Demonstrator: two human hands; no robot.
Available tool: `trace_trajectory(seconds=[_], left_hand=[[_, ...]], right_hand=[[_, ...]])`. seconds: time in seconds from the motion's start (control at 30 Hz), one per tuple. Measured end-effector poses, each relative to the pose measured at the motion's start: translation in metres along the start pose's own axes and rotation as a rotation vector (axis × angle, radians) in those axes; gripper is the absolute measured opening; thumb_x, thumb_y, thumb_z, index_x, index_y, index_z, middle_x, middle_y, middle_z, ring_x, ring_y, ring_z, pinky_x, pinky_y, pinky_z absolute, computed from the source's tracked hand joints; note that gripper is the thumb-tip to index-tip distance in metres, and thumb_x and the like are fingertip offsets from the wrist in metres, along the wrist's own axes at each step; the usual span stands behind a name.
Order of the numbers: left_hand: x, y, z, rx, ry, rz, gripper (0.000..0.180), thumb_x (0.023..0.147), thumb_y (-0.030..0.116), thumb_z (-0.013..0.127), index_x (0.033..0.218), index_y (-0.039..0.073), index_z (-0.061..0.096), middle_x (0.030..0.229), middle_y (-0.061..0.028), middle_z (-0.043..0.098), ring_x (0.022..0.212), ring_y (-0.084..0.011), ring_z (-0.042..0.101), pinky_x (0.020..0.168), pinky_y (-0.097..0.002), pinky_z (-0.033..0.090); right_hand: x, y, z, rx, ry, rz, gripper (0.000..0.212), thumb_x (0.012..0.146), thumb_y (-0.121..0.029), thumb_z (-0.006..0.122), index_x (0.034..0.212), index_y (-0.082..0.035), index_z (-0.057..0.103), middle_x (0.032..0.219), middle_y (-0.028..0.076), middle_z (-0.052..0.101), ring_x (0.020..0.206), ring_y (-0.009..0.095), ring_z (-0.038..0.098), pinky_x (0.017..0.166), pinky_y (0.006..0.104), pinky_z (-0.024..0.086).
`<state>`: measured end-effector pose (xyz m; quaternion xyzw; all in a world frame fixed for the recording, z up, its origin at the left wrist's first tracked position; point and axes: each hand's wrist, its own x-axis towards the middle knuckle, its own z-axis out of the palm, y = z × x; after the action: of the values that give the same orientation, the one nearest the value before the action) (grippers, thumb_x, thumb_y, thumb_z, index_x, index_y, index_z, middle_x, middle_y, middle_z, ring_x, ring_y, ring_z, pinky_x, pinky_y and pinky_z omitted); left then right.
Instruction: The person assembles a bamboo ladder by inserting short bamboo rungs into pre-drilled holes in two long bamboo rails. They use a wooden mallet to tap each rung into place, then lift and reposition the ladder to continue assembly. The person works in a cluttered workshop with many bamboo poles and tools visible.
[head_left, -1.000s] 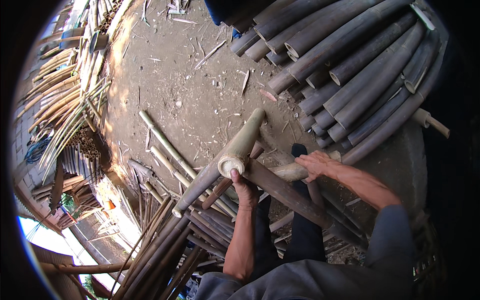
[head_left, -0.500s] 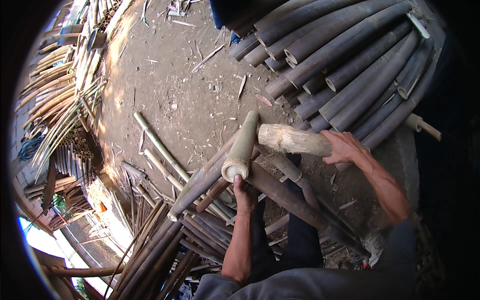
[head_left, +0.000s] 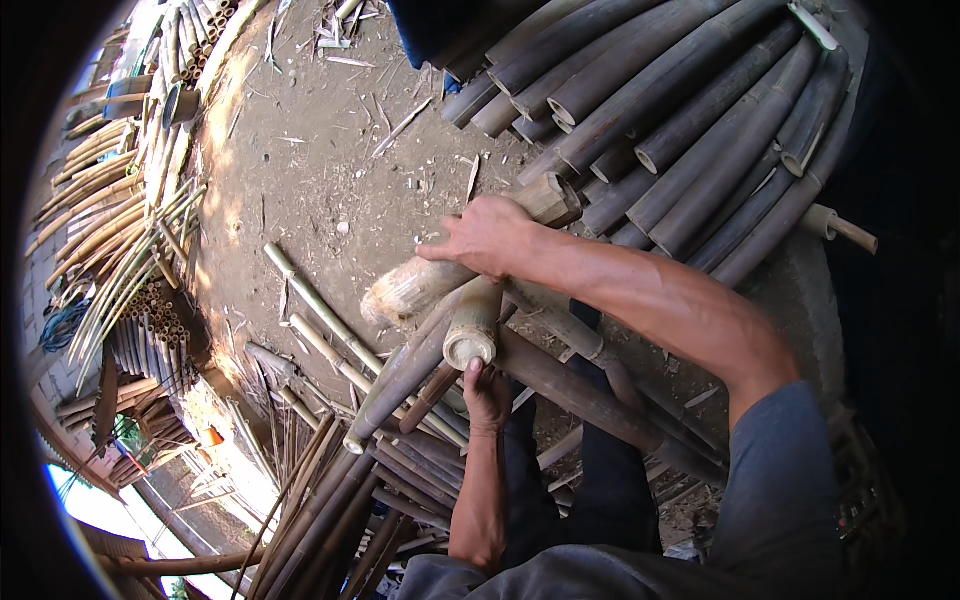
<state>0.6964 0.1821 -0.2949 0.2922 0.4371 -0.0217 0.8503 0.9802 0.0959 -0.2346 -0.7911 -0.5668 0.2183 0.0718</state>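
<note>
The right hand [head_left: 487, 236] is wrapped around a thick, pale tan, rough cylindrical wooden club [head_left: 405, 290], slanting crosswise over a greenish-tan bamboo tube [head_left: 475, 316] (whether they touch, I cannot tell). The left hand [head_left: 487, 398] grasps that tube's near end, thumb against its pale round face, above crossed grey-brown bamboo poles [head_left: 572, 386].
</note>
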Motion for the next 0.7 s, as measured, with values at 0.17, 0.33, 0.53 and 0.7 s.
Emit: trace_trajectory(seconds=[0.17,0.33,0.53,0.7], left_hand=[[0.000,0.005,0.002,0.026,-0.042,-0.059,0.073,0.079,0.033,0.070,0.139,0.002,0.043,0.138,-0.0135,0.050,0.132,-0.0280,0.043,0.116,-0.0415,0.026],[-0.008,0.058,-0.022,0.396,-0.080,-0.345,0.074,0.073,0.019,0.076,0.138,0.000,0.044,0.137,-0.0150,0.051,0.133,-0.0271,0.042,0.114,-0.0409,0.030],[0.072,0.107,-0.057,1.993,-0.087,0.422,0.072,0.072,0.033,0.078,0.129,-0.004,0.052,0.120,-0.0286,0.061,0.114,-0.0435,0.057,0.097,-0.0463,0.046],[0.127,0.073,-0.108,2.044,0.065,0.197,0.057,0.076,0.045,0.071,0.121,0.012,0.061,0.095,-0.0236,0.068,0.087,-0.0416,0.066,0.074,-0.0491,0.052]], right_hand=[[-0.004,-0.008,0.015,0.132,-0.168,0.085,0.081,0.069,-0.029,0.082,0.138,-0.012,0.045,0.095,0.014,0.069,0.082,0.032,0.071,0.067,0.0397,0.056],[-0.019,0.020,0.002,0.258,-0.252,0.108,0.087,0.067,-0.029,0.084,0.140,-0.010,0.040,0.100,0.019,0.069,0.096,0.035,0.068,0.080,0.0449,0.054],[-0.035,0.067,0.106,0.439,-0.137,0.576,0.101,0.066,-0.016,0.080,0.151,-0.014,0.024,0.125,0.025,0.054,0.097,0.038,0.065,0.080,0.0466,0.054],[0.016,0.074,0.133,0.268,0.096,0.586,0.091,0.076,-0.002,0.067,0.153,-0.015,0.021,0.114,0.022,0.054,0.093,0.037,0.064,0.077,0.0440,0.055]])
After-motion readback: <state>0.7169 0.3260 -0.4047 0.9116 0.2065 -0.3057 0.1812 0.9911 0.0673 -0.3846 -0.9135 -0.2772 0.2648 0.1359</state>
